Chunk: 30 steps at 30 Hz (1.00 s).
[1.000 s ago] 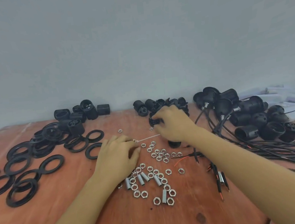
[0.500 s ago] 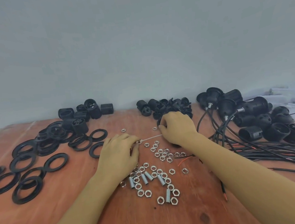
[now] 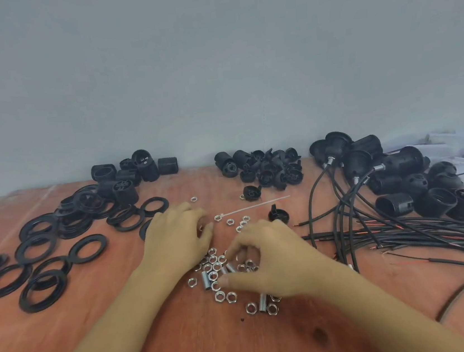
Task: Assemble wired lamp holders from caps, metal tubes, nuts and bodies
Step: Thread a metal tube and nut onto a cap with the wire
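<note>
The right hand point(image 3: 270, 261) is arched over the scatter of nuts point(image 3: 216, 266) and metal tubes point(image 3: 262, 303) in the middle of the counter point(image 3: 188, 351). Its thumb is held apart from its bent fingers and nothing shows between them, so it looks poised to pick out one small part rather than carrying one. The left hand point(image 3: 174, 235) rests just beyond, with its fingertips curled down among the farther nuts; I cannot tell whether it pinches one or only steadies itself (the fingertips are blurred). A loose cap point(image 3: 277, 215) lies alone on the counter just behind the right hand, probably set within reach as the next piece to take a tube and nut. A white zip tie point(image 3: 257, 205) lies beside it. Farther out the stock is sorted by kind, which keeps each reach short: a heap of caps point(image 3: 268, 170) at the back centre, threaded bodies point(image 3: 134, 173) at the back left, and flat black rings point(image 3: 87, 247) spread along the left. The finished wired lamp holders point(image 3: 399, 167) are piled at the right, their wires point(image 3: 422, 234) trailing toward the near edge.
</note>
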Available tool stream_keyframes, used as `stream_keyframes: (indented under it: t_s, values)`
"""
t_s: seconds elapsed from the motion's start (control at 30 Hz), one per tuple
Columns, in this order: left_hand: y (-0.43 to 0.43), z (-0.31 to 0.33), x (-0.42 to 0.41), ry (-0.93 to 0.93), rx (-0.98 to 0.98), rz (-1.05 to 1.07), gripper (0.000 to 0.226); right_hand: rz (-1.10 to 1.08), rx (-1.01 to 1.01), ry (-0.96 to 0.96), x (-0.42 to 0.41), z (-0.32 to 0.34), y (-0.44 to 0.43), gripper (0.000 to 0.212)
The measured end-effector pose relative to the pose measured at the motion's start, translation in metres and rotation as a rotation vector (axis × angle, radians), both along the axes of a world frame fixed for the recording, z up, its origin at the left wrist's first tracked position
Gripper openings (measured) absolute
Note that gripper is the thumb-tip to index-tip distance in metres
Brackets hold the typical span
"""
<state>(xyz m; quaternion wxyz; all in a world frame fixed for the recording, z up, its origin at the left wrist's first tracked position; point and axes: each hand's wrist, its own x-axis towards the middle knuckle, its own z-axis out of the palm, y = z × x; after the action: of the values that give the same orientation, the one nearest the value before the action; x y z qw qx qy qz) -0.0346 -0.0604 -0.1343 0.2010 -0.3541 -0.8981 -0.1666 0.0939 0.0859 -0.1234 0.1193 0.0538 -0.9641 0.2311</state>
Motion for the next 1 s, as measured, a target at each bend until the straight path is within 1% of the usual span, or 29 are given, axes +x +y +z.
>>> stream_keyframes:
  t_s: [0.03, 0.1, 0.23, 0.3, 0.4, 0.47, 0.53, 0.6, 0.63, 0.7, 0.77, 0.83, 0.9, 1.0]
  values:
    - [0.000, -0.001, 0.000, -0.003, -0.025, 0.039, 0.019, 0.016, 0.057, -0.002, 0.001, -0.002, -0.004, 0.034]
    - [0.000, -0.002, 0.000, -0.010, -0.031, 0.092, 0.021, 0.016, 0.077, -0.003, 0.001, -0.004, -0.005, 0.030]
    - [0.000, -0.003, -0.003, -0.055, 0.023, 0.087, 0.022, -0.023, 0.115, 0.034, 0.004, -0.011, -0.001, 0.028]
    - [0.000, -0.002, -0.003, -0.073, 0.053, 0.056, 0.020, -0.028, 0.068, 0.044, 0.004, -0.014, 0.001, 0.026]
    - [0.000, -0.002, -0.002, -0.063, 0.088, 0.026, 0.017, -0.038, -0.093, 0.082, 0.002, -0.017, 0.003, 0.018]
    - [0.002, -0.002, 0.001, -0.076, 0.160, 0.012, 0.016, -0.076, -0.176, 0.127, 0.001, -0.019, 0.006, 0.014]
    - [0.006, 0.000, 0.007, -0.232, 0.372, -0.053, 0.015, -0.146, -0.275, 0.205, 0.000, -0.019, 0.009, 0.011]
    - [0.013, 0.002, 0.015, -0.463, 0.624, -0.141, 0.011, -0.214, -0.429, 0.290, -0.001, -0.017, 0.011, 0.012]
    - [0.017, 0.002, 0.020, -0.577, 0.718, -0.175, 0.008, -0.235, -0.527, 0.309, -0.001, -0.016, 0.011, 0.013]
    - [0.022, 0.003, 0.027, -0.768, 0.842, -0.223, 0.003, -0.250, -0.697, 0.310, 0.000, -0.015, 0.012, 0.014]
    - [0.026, 0.005, 0.032, -0.880, 0.908, -0.261, 0.005, -0.257, -0.761, 0.309, 0.001, -0.015, 0.012, 0.017]
    - [0.028, 0.006, 0.035, -0.948, 0.945, -0.283, 0.008, -0.257, -0.789, 0.300, 0.001, -0.014, 0.012, 0.018]
    - [0.028, 0.007, 0.038, -0.989, 0.962, -0.313, 0.010, -0.254, -0.812, 0.291, 0.002, -0.013, 0.012, 0.017]
    - [0.029, 0.010, 0.042, -1.002, 0.957, -0.360, 0.013, -0.251, -0.823, 0.322, 0.002, -0.014, 0.014, 0.015]
